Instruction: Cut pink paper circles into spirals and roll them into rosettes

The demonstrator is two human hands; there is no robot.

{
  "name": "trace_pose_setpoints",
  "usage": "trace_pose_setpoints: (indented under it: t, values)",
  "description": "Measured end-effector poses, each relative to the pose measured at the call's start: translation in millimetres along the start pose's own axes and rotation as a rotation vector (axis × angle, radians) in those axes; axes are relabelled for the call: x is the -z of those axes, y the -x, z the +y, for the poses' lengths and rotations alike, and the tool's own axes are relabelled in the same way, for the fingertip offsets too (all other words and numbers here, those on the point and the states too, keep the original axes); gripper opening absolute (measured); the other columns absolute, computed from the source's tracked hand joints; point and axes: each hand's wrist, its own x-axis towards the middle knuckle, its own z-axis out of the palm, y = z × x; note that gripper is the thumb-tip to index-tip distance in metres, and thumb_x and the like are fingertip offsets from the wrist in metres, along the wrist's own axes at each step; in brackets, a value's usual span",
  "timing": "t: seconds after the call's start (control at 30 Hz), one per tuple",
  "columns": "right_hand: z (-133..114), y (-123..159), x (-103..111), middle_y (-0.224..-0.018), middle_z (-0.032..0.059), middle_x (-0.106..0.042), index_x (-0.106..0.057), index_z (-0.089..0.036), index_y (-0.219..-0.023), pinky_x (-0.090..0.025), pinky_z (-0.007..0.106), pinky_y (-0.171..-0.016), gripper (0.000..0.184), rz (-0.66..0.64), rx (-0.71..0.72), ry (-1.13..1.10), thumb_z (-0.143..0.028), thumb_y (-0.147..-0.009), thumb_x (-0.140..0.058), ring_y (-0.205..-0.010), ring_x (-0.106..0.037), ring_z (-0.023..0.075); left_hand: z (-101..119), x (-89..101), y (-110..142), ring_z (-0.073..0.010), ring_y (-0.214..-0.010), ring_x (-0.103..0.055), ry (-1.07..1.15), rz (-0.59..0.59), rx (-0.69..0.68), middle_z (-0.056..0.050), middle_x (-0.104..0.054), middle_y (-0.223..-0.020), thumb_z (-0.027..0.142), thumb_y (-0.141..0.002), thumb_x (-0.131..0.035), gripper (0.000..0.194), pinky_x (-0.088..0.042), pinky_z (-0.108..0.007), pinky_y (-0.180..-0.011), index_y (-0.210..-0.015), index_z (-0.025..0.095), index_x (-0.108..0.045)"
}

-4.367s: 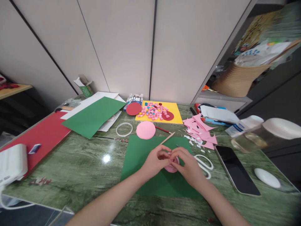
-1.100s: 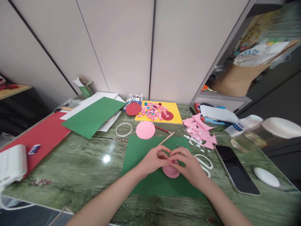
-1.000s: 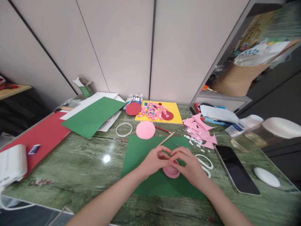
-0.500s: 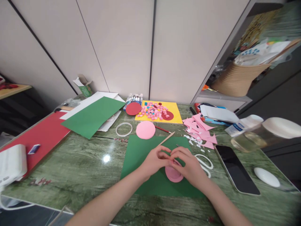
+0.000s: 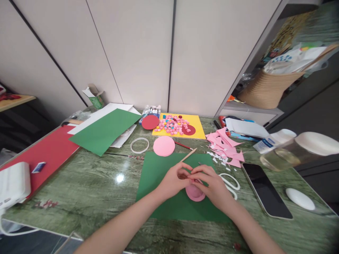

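Note:
My left hand (image 5: 176, 179) and my right hand (image 5: 210, 183) meet over a green paper sheet (image 5: 169, 208). Between them is a pink paper piece (image 5: 195, 195), round at its lower edge, with its upper part hidden by my fingers. Both hands are closed, thumbs and fingertips pinching the paper's top edge. A pale pointed wooden stick (image 5: 189, 155) lies just beyond my left hand. White-handled scissors (image 5: 230, 183) rest to the right of my right hand, their blades mostly hidden. Pink paper circles (image 5: 164, 146) lie past the green sheet.
Pink paper offcuts (image 5: 225, 146) and white scraps lie at right, near a phone (image 5: 267, 190) and a clear container (image 5: 284, 157). Pink rolled bits cover a yellow sheet (image 5: 198, 123) at the back. A tape ring (image 5: 139, 145) and another green sheet (image 5: 103, 132) are at left.
The pink piece has shifted slightly up, and more of its lower edge is tilted between my fingers. My fingertips have moved a little; the other things stay put.

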Motion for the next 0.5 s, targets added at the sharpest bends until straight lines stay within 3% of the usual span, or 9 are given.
trace_pose_setpoints:
  t: [0.17,0.5]
  values:
    - [-0.4,0.6,-2.2,-0.09,0.004,-0.064,-0.06,-0.023,-0.075,-0.047,0.037,-0.078,0.011,0.019,-0.027,-0.012,-0.016,-0.083,-0.059,-0.087,-0.06,0.0201,0.3,-2.6,2.0,-0.0139,-0.071,-0.059,-0.004,0.01,0.016,-0.002,-0.065,-0.075,0.017,-0.064,-0.07,0.033,-0.043,-0.028,-0.071,-0.093,0.016,-0.054]
    - [-6.5,-0.7,-4.9,-0.082,0.0008,-0.06,-0.054,-0.022,-0.072,-0.045,0.036,-0.079,0.015,-0.035,-0.09,-0.026,-0.01,-0.079,-0.06,-0.084,-0.058,0.0185,1.2,-7.7,2.7,-0.014,-0.07,-0.059,0.1,0.054,0.105,-0.002,-0.066,-0.073,0.018,-0.059,-0.074,0.038,-0.042,-0.028,-0.072,-0.092,0.015,-0.055]
